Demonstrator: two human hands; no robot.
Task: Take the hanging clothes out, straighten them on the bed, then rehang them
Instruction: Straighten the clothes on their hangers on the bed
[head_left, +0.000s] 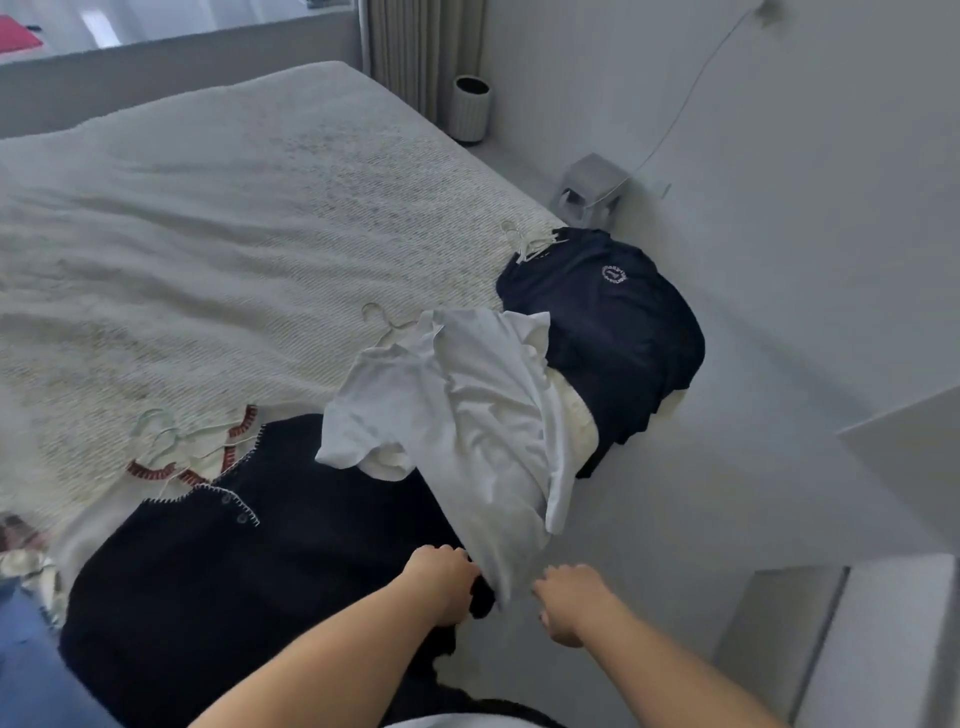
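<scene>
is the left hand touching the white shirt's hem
Touching. The head view shows the left hand with curled fingers meeting the lower hem of the white cotton shirt, no gap showing between them.

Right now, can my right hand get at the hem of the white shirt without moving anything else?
Probably yes. The right hand sits just beside the white shirt at its lower hem, nothing lying between them. The left hand is already at that hem on the other side, over the dark cardigan.

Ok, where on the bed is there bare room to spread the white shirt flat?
The wide bare stretch of bedspread left of and beyond the white shirt, up to the far edge. The near right corner is crowded: dark cardigan, navy T-shirt, hangers.
</scene>
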